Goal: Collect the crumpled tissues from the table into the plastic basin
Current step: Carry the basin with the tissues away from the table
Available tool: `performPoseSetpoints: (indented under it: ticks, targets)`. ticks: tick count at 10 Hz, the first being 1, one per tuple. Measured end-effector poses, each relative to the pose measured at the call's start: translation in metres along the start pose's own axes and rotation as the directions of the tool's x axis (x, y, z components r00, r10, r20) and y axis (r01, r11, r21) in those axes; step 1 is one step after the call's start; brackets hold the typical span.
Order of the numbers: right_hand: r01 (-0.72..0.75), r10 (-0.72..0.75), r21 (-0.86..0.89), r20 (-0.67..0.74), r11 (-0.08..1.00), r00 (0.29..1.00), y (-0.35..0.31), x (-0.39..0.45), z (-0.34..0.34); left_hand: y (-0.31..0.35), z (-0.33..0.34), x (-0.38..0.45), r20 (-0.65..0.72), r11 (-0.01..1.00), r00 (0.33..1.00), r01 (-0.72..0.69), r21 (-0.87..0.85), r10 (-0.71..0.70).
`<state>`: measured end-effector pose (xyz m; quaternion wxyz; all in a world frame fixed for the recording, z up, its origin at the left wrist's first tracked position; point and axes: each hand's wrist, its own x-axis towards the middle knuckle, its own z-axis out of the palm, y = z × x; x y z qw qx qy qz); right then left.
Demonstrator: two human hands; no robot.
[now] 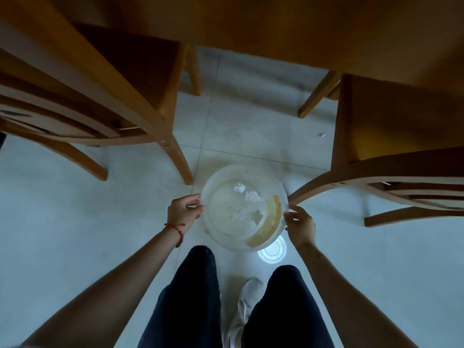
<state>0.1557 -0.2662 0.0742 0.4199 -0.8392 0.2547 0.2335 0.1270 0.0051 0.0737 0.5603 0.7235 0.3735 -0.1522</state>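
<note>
A translucent white plastic basin sits low over the tiled floor between two chairs. White crumpled tissues lie inside it. My left hand grips the basin's left rim with thumb and curled fingers. On the opposite side, my right hand pinches the right rim. The wooden table spans the top of the view; no tissue shows on the part I can see.
A wooden chair stands at the left and another chair at the right, their legs close to the basin. A bright round reflection lies on the floor by the basin. My legs and a white shoe are below.
</note>
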Motion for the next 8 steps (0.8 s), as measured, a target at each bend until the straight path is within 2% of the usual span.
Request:
performPoseSetpoints:
  ticks: [3, 5, 7, 8]
  targets:
    - [-0.039, 0.038, 0.044, 0.021, 0.998, 0.999, 0.051, 0.053, 0.03, -0.037, 0.03, 0.048, 0.045, 0.998, 0.999, 0.003, 0.058, -0.005]
    - [-0.054, 0.048, 0.096, 0.068, 0.994, 0.997, 0.062, 0.068, 0.039, -0.051, 0.037, 0.064, 0.054, 0.995, 0.999, -0.011, 0.102, 0.006]
    - [-0.072, 0.063, 0.074, 0.128, 0.995, 0.99, 0.058, 0.061, 0.041, -0.057, 0.028, 0.056, 0.109, 0.99, 0.993, 0.034, 0.138, -0.049]
    - [-0.076, 0.071, 0.051, 0.104, 0.996, 0.992, 0.054, 0.043, 0.034, -0.046, 0.021, 0.037, 0.096, 0.98, 0.995, 0.012, 0.2, -0.032]
